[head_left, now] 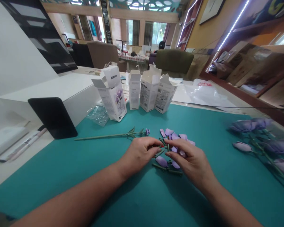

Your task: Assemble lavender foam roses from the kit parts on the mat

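My left hand (139, 151) is closed in a pinch on a small green plastic stem piece, with a bit of red showing at its fingertips. Almost touching it, my right hand (194, 160) pinches another short green stem piece (168, 147). The fingers partly hide both pieces. Loose purple petals (174, 136) lie behind and under my right hand. A purple bud (161, 161) and a loose green stem piece (175, 172) rest just below the fingertips. Left of the hands, a long green stem (104, 136) with leaves and a small purple tip lies flat.
Opened white boxes (113, 97) stand along the back of the green mat (68, 176), beside crumpled clear plastic (98, 114). At left a black tablet-like panel (53, 116) leans against a white box. Assembled purple flowers (248, 125) lie at right.
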Tool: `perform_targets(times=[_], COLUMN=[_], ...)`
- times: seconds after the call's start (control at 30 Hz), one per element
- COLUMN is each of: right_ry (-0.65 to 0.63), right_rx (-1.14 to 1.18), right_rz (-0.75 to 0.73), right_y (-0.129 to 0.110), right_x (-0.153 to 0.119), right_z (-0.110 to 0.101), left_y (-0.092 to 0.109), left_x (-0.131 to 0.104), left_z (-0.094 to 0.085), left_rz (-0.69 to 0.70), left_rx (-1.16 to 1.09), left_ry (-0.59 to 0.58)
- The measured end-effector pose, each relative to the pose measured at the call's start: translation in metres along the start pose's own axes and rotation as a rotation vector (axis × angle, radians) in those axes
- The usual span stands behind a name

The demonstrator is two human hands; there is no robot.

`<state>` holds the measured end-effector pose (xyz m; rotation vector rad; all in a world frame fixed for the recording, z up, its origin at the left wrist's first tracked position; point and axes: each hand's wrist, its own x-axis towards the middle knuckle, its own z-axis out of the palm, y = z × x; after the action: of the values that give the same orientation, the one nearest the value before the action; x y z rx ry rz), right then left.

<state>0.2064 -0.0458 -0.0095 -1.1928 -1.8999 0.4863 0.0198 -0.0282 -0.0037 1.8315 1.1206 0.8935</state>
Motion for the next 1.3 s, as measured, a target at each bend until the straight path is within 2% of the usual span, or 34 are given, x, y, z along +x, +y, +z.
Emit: perform_targets(times=[0.33, 0.67, 1.03, 1.3], right_ry=[-0.009, -0.001, -0.03, 0.003], right_rx=[-0.178, -0.237, -0.046, 0.098], right_rz=[-0.104, -0.191, 0.039, 0.195], right_y=[0.001, 0.002, 0.003, 0.001], right_x=[-0.004, -0.006, -0.008, -0.003], right_z=[0.003, 0.007, 0.015, 0.015], left_y=[-0.006, -0.008, -0.01, -0.007], left_x=[-0.002, -0.006, -0.009, -0.004], left_z=[0.001, 0.003, 0.008, 0.004], left_rz=[0.224, 0.332, 0.304, 0.257], left_rx=[0.269, 0.43, 0.522, 0.429], left_ry=[0.005, 0.013, -0.01, -0.013])
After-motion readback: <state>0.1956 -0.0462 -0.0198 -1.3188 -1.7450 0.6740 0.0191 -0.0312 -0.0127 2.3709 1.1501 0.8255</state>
